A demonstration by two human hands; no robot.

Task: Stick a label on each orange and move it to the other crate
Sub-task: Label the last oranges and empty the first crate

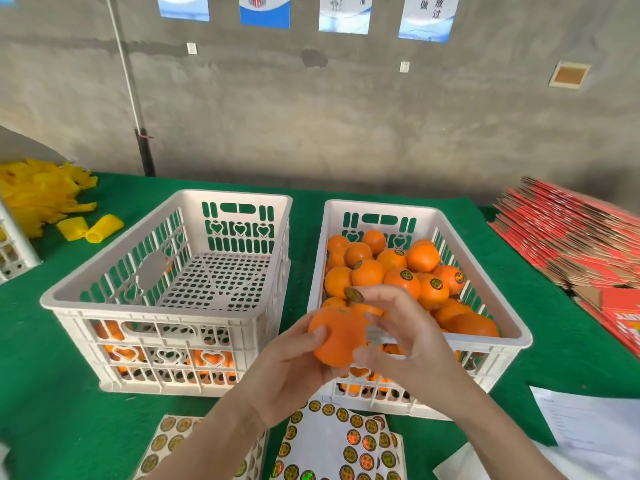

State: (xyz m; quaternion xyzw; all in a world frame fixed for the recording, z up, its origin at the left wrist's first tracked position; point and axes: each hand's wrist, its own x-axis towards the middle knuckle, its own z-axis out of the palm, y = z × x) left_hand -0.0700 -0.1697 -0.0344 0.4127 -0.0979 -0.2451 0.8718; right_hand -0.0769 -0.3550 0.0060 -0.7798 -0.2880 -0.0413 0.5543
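Resting in the curled fingers of the left hand [291, 372], an orange [337, 336] was held before the near left corner of the right-hand crate [381, 206]. The fruit was gripped from below and from the side, with the thumb laid across its front. A round gold-and-black label [354, 295] was pinched between thumb and forefinger of the right hand [398, 337], just above the orange. Whether the label was touching the peel could not be told. The other fingers of that hand were loosely spread.

Sheets of labels [346, 441] were laid nearer than the right-hand crate, against the foot of its near wall, and white papers [588, 427] were seen to the near right of it. The crate itself was heaped with oranges [369, 273]; on several of them round labels were seen.

A left-hand crate [242, 196], also white and slotted, was set just beside the right-hand crate on a green cloth [52, 375]. Its perforated floor was exposed, and orange fruit was glimpsed through the openings low in its near wall.

Yellow foam nets [41, 199] were piled well to the far left of the right-hand crate, and flattened red cartons [571, 237] were stacked to its far right. Behind it a grey concrete wall [381, 116] was hung with blue-and-white posters [265, 8].
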